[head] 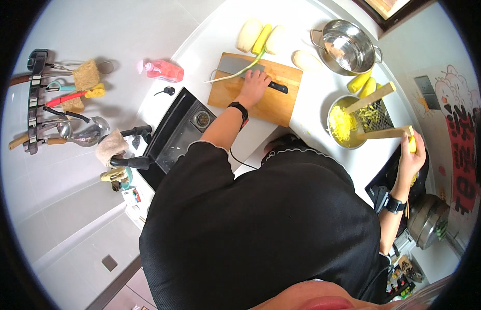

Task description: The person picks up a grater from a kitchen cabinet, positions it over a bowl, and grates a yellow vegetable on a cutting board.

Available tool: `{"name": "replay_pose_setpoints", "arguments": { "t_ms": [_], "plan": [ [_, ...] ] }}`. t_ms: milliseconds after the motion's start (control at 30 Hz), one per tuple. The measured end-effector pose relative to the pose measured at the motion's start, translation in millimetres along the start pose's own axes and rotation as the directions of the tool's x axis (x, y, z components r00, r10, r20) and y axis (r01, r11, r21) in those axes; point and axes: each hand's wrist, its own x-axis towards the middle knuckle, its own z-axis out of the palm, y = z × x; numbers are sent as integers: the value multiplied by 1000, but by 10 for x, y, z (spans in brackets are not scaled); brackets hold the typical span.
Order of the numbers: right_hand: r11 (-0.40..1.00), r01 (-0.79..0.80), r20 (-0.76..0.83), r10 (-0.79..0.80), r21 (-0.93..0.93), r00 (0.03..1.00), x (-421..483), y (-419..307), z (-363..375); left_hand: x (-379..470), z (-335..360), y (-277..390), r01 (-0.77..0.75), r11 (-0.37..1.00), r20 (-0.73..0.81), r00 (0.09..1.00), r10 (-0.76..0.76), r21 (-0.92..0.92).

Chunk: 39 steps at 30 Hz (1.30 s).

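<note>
My left hand (255,83) rests on the blade and near the handle of a cleaver (277,86) lying on the wooden cutting board (256,106). A green onion (229,77) lies across the blade. At the right, my right hand (414,153) holds a yellow piece, perhaps zucchini (412,144), by the end of a wooden-framed grater (380,134). The grater leans on a metal bowl (331,133) with yellow shreds (341,123) in it; more shreds cling to its grating face. Whether my right fingers also grip the frame is unclear.
Peeled pale vegetables (250,35) and a yellow one (261,39) lie beyond the board. A steel pot (347,46) stands at the back, with yellow zucchini (359,81) beside it. A pink pump bottle (165,71) and a black-edged sink (174,131) are at the left.
</note>
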Motion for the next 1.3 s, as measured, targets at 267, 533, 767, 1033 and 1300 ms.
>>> {"name": "replay_pose_setpoints", "arguments": {
  "t_ms": [267, 533, 767, 1033, 1300],
  "plan": [
    [988, -153, -17, 153, 15, 988, -72, -41, 30, 1, -60, -626, -7, 999, 34, 999, 5, 43],
    [996, -86, -44, 84, -31, 995, -46, -51, 96, 135, -542, -473, -52, 998, -77, 996, 50, -20],
    [989, -148, -47, 148, 7, 988, 9, -43, 110, 688, -902, -483, -136, 990, -133, 981, 138, 27],
    [987, -161, -38, 160, -7, 986, 27, 76, 107, 1518, -22, -770, -171, 955, -143, 967, 210, 244],
    [986, -169, -42, 168, -13, 985, 48, 63, 55, 1362, -156, -682, -128, 978, -328, 942, 68, -164]
  ]
}}
